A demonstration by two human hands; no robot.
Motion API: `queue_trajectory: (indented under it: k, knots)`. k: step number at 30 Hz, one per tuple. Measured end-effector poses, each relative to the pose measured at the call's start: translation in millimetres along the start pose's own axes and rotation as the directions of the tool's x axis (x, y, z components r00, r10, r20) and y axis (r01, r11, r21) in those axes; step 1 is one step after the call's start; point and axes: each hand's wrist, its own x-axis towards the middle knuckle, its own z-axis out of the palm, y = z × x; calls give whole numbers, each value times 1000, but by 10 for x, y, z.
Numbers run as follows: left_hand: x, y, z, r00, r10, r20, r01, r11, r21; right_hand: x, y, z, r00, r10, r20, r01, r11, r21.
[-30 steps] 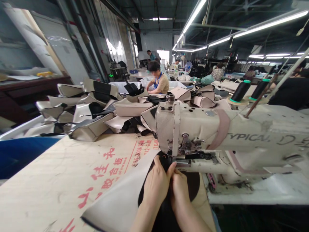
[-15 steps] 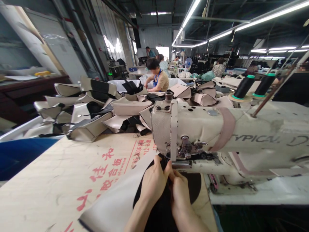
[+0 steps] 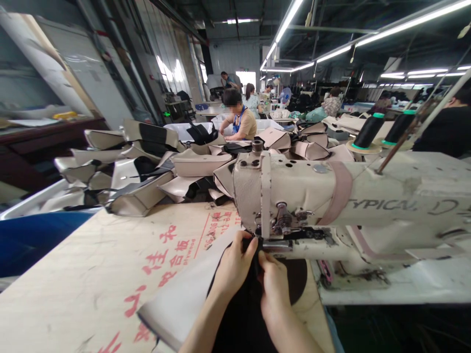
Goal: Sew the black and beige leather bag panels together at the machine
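Note:
Just in front of the sewing machine's (image 3: 294, 191) needle area, my left hand (image 3: 237, 260) pinches the edge of a black fabric piece (image 3: 239, 326). My right hand (image 3: 274, 282) grips the same fabric a little to the right, its fingers curled in at the edge. A pale grey panel (image 3: 184, 304) joined to the black piece spreads left over the plywood table (image 3: 91, 274). A rounded dark part (image 3: 297, 279) of the piece shows right of my right hand. The stitching spot under the machine head is hidden by fingers and fabric.
Beige and black sewn pieces (image 3: 147, 186) are heaped behind the table. Black thread cones (image 3: 369, 131) stand behind the machine. A person in a tan shirt (image 3: 245, 122) works beyond the heap, with other people farther back. A blue surface (image 3: 37, 238) lies at left.
The pale panel's lower corner has shifted right and slightly up. My left hand's thumb and fingers have moved slightly at the fabric edge, and my hands are now a little farther apart.

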Motion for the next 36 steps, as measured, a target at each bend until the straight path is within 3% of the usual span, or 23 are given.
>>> queue_trajectory:
  k: [6, 15, 24, 36]
  knots:
    - [16, -66, 60, 998, -6, -63, 6, 1000, -8, 9, -60, 6, 999, -30, -19, 29, 999, -17]
    - [72, -130, 48, 997, 46, -57, -51, 994, -92, -28, -83, 48, 998, -44, -48, 43, 999, -26]
    - [85, -131, 60, 998, -32, -58, 27, 996, -83, 54, -6, -11, 999, -17, -50, 15, 999, -37]
    - [118, -126, 50, 998, -20, -57, 18, 999, -35, 16, -69, -21, 998, -37, -47, 33, 996, -86]
